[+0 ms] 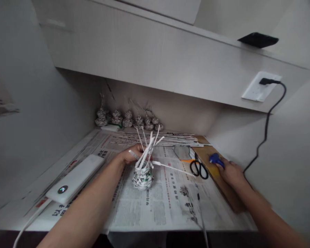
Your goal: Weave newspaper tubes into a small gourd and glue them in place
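My left hand [134,153] is closed around the upper part of a small woven paper-strip piece [143,179], which has a round, bulging body. White rolled paper sticks [149,146] splay upward from its top, and one long thin stick [174,168] reaches out to the right. At the right, my right hand [231,172] grips a blue object [216,159] with a rounded end, over a brown cardboard strip [206,155]. Its exact kind cannot be made out. Black-handled scissors [198,168] lie on the newspaper [157,203] between the hands.
Several finished woven gourd shapes [127,119] line the back wall. In front of them lies a bundle of paper sticks [170,138]. A white power bank [76,179] with a cable rests at the left. A black cord hangs from a wall socket [260,86] at the right.
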The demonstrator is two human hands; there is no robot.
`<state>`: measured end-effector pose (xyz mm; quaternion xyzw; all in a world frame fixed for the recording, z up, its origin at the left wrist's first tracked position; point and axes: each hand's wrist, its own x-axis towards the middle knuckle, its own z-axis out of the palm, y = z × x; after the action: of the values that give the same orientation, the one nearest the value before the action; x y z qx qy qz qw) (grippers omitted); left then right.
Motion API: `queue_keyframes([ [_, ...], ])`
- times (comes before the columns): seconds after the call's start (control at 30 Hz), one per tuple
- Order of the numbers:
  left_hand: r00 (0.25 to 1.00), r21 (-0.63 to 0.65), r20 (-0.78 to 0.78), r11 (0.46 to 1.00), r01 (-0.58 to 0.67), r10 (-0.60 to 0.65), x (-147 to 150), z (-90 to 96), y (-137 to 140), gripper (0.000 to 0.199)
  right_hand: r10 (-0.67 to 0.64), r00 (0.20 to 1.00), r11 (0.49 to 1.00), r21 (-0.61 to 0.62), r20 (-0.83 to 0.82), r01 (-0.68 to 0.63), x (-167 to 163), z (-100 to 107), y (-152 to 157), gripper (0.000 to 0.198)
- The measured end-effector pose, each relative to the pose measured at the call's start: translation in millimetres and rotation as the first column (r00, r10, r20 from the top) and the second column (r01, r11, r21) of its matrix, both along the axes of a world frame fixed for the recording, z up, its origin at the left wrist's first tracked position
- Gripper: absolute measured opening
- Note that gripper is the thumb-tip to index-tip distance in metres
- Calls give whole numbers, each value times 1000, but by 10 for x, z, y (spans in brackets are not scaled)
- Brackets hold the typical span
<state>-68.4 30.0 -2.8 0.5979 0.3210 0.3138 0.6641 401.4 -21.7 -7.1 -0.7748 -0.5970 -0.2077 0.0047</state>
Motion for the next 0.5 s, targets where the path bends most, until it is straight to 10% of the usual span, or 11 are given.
queue_keyframes([
  [0.17, 999, 30, 19, 999, 40, -41, 47, 8, 2, 27, 183, 982, 979, 85, 32, -186, -592, 274, 214, 36],
  [0.27, 997, 30, 17, 996, 80, -80, 67, -1, 4, 26, 500, 844, 865, 65, -195, -497, -1180, 372, 551, 30],
  [0.5, 994, -5, 11, 995, 104, -104, 55, -25, 25, 27, 698, 648, 685, 20, -306, -728, -2440, 219, 1367, 28],
])
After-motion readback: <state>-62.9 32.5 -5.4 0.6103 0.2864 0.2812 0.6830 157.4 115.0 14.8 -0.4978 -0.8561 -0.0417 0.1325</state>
